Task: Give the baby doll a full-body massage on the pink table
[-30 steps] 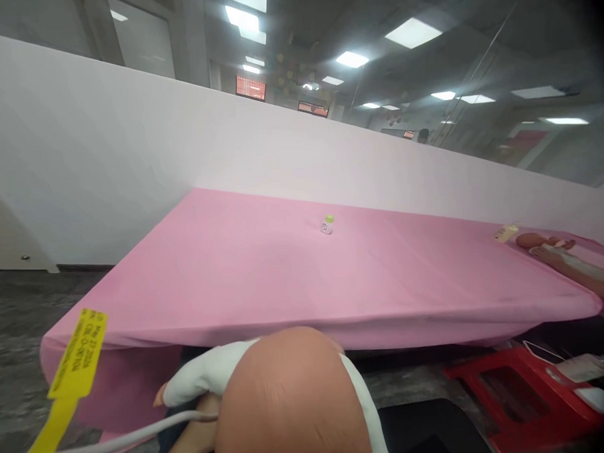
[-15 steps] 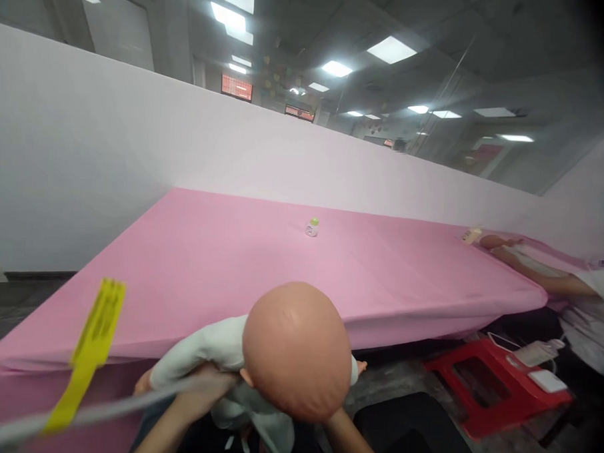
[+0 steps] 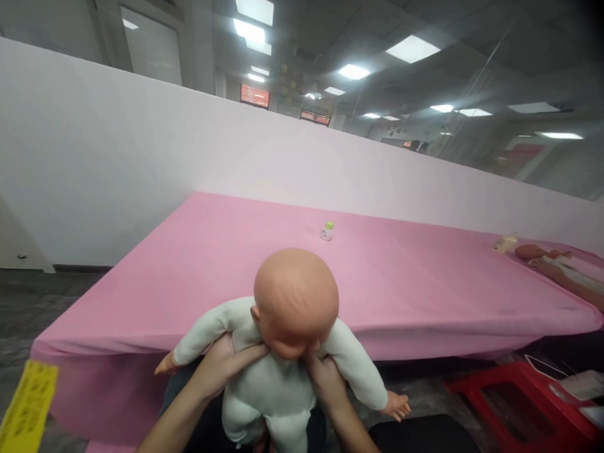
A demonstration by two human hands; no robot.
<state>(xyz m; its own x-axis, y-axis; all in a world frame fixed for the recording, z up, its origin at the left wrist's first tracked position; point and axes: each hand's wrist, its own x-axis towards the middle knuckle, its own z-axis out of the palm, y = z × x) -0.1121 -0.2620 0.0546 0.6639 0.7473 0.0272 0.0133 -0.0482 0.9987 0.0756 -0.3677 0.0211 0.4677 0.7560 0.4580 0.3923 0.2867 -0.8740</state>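
Observation:
A baby doll (image 3: 270, 385) with a bald head and a pale soft body is held upright over my lap, facing me, its head tipped forward. My left hand (image 3: 228, 365) grips it under the arm on the left side, thumb across the chest. On the other side my right hand (image 3: 326, 378) holds it under the other arm, fingers partly hidden by the doll. Both doll arms spread outward. Beyond its head, a small bottle with a green cap (image 3: 326, 231) stands on the pink-covered table (image 3: 420, 278).
Farther right on the table lie another doll (image 3: 531, 252) and a cream-coloured package (image 3: 505, 244), with a person's arm (image 3: 574, 282) there. A red stool (image 3: 518, 423) holding items and a black seat (image 3: 430, 446) are at lower right. A yellow tag (image 3: 26, 405) hangs at lower left.
The doll has tilted back and moved lower and away from me, so its chest, both arms and legs show. The view has turned slightly left, and the yellow tag has swung down and left.

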